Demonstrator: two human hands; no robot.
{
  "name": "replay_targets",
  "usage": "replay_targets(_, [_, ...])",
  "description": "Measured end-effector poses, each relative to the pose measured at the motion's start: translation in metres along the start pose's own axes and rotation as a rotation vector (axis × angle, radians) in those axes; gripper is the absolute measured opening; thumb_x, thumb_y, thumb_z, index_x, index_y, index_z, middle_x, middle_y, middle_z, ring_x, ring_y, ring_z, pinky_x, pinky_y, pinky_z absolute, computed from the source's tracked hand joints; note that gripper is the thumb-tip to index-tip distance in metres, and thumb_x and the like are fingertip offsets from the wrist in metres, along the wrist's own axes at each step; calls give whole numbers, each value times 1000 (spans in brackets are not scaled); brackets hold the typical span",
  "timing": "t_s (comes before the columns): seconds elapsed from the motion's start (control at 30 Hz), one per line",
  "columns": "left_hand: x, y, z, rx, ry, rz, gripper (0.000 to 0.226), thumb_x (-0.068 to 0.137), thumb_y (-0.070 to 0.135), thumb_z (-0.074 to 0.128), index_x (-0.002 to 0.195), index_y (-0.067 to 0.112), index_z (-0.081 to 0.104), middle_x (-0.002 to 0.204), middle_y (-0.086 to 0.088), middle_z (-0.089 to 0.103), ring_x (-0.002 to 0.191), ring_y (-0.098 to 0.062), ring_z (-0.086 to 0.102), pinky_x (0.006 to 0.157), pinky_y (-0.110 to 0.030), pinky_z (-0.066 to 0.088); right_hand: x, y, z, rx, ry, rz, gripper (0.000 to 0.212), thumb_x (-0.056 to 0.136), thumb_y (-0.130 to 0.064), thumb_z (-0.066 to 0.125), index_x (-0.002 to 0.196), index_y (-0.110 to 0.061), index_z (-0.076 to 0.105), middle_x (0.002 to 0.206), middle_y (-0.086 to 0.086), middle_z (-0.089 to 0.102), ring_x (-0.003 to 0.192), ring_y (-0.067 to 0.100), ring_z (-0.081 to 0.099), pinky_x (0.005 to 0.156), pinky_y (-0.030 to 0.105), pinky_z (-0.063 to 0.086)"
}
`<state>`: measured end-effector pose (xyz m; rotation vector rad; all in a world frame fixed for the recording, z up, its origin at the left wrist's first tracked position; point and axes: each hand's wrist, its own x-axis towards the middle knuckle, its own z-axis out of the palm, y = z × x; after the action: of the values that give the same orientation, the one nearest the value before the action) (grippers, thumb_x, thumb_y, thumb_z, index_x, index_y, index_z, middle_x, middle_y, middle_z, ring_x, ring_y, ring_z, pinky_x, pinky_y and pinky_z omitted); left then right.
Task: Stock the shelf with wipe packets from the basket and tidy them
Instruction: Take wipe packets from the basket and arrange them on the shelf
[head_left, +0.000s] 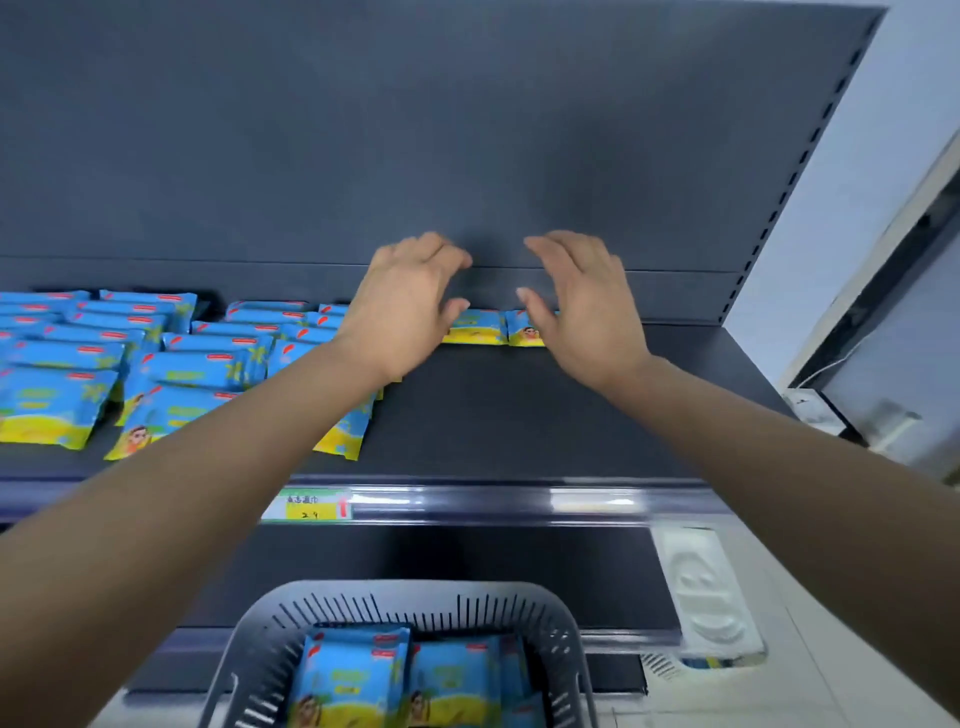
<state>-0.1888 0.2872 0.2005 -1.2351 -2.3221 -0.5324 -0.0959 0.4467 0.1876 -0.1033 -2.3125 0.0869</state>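
Blue and yellow wipe packets (171, 364) lie in rows on the left half of the dark shelf (519, 415). Two more packets (475, 328) stand side by side at the back of the shelf, near the middle. My left hand (410, 301) hovers just left of them and my right hand (582, 306) just right; both have relaxed fingers and hold nothing. My hands partly hide these two packets. Below, a grey slotted basket (260, 639) holds several more packets (353, 680).
A price tag (309, 505) is clipped to the shelf's front rail. The shelf's right half is bare dark metal. A white moulded object (701, 587) lies on the floor at the right. A lower shelf runs behind the basket.
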Motion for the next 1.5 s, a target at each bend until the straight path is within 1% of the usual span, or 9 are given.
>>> replay_targets(0.33, [-95, 36, -130, -150, 305, 126, 37, 82, 21, 63, 117, 7, 58, 118, -9, 57, 110, -24, 53, 96, -26, 32, -39, -117, -89, 35, 227, 1, 44, 83, -22, 60, 123, -3, 58, 122, 13, 58, 114, 31, 54, 92, 35, 36])
replay_targets(0.47, [-161, 35, -113, -242, 195, 79, 36, 81, 22, 63, 114, 6, 59, 114, -11, 58, 108, -25, 53, 94, -30, 36, -90, -149, -83, 102, 174, 66, 42, 83, -23, 60, 121, -4, 58, 122, 13, 58, 114, 31, 54, 93, 35, 35])
replay_targets(0.57, [-218, 25, -68, -275, -45, 3, 38, 79, 20, 67, 113, 5, 60, 113, -13, 58, 107, -30, 55, 93, -35, 39, -142, -161, -56, 106, 48, 75, 41, 81, -23, 59, 117, -2, 61, 118, 15, 61, 108, 35, 57, 88, 40, 42])
replay_targets(0.63, [-254, 18, -37, -307, -258, -90, 40, 80, 19, 70, 117, 7, 59, 117, -10, 56, 108, -27, 54, 93, -31, 38, -179, -165, -33, 99, -66, 70, 39, 80, -20, 62, 115, -2, 61, 115, 16, 62, 104, 37, 59, 86, 43, 46])
replay_targets(0.77, [-316, -1, 19, -252, -659, -223, 44, 82, 23, 69, 123, 14, 55, 125, -6, 50, 114, -24, 51, 96, -29, 36, -245, -164, 7, 110, -438, 77, 41, 84, -15, 62, 122, -3, 57, 121, 16, 59, 111, 35, 55, 91, 43, 42])
replay_targets(0.87, [-345, -15, 49, -191, -819, -271, 50, 81, 19, 69, 127, 12, 52, 130, -10, 48, 117, -28, 50, 98, -31, 38, -275, -157, 28, 104, -597, 63, 38, 85, -15, 62, 121, -2, 58, 119, 18, 58, 110, 37, 54, 93, 46, 41])
replay_targets(1.2, [-359, -54, 112, -50, -920, -390, 68, 87, 23, 64, 145, 11, 30, 150, -9, 32, 131, -30, 40, 108, -41, 35, -310, -125, 76, -16, -893, 188, 49, 93, -28, 53, 138, -12, 42, 138, 10, 46, 129, 29, 40, 105, 39, 32])
replay_targets(1.4, [-349, -67, 140, 19, -976, -323, 74, 75, 19, 74, 138, 7, 37, 139, -11, 40, 122, -30, 46, 101, -39, 43, -323, -113, 111, -32, -1105, 264, 59, 92, -35, 56, 141, -9, 36, 143, 13, 40, 132, 31, 35, 106, 41, 36])
replay_targets(1.5, [-344, -69, 147, 140, -935, -224, 66, 72, 24, 76, 128, 7, 45, 129, -11, 45, 118, -29, 46, 100, -38, 38, -331, -111, 127, -91, -1220, 275, 71, 89, -44, 57, 146, -12, 28, 149, 11, 32, 136, 31, 30, 108, 44, 34])
